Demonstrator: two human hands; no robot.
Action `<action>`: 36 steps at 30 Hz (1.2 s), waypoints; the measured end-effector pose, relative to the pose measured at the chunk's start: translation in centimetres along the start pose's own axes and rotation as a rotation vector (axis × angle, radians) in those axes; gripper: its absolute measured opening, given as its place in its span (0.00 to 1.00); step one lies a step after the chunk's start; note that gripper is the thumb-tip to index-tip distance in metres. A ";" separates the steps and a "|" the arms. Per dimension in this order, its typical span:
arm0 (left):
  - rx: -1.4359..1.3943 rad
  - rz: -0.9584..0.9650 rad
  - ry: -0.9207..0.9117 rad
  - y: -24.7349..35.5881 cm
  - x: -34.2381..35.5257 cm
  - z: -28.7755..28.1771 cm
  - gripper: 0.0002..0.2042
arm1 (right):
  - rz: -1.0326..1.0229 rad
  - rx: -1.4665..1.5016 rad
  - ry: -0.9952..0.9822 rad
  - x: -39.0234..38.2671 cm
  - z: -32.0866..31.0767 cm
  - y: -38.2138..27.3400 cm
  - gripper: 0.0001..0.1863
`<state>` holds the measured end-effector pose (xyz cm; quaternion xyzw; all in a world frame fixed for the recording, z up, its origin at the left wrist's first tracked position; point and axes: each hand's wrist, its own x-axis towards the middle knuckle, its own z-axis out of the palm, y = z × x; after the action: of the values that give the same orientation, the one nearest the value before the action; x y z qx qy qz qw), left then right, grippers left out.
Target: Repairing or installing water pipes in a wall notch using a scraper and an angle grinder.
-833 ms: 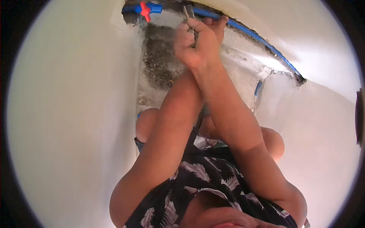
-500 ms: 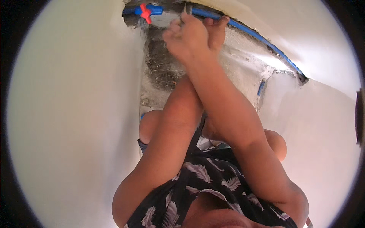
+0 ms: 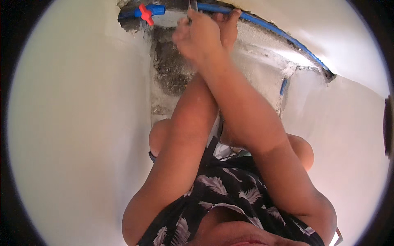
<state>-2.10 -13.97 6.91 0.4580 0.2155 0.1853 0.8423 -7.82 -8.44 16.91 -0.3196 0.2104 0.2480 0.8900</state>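
My forearms cross, the right one passing over the left. High in the view, my right hand [image 3: 200, 35] is closed, with a thin grey metal blade [image 3: 193, 5] sticking up from its fingers beside the end of a long blue pipe [image 3: 262, 23]. The rest of what it holds is hidden, and its outer fingers are blurred. Partly behind it, my left hand [image 3: 230, 30] has its fingers on the pipe near that end. To the left, a blue valve [image 3: 156, 10] with a red handle [image 3: 145, 15] sits in the wall groove, a gap away from the pipe.
The pipe runs along a groove chipped into the pale wall [image 3: 349, 37] and bends down to the right. Below lies a rough, dirt-stained surface [image 3: 170, 69]. A short blue pipe piece [image 3: 283, 86] is at the right. Smooth wall [image 3: 78, 123] rises close on the left.
The valve, groove and both hands appear slightly farther left in view. The blade stays in my right hand, and my left hand keeps its place on the pipe.
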 end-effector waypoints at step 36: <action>-0.156 -0.009 -0.032 0.6 -0.1 0.6 0.11 | 0.189 -0.187 0.105 0.1 -0.5 -2.2 0.07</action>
<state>-1.93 -14.17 7.71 0.3930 0.1889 0.1904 0.8795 -6.61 -10.17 17.54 -0.3924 0.2618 0.3321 0.8168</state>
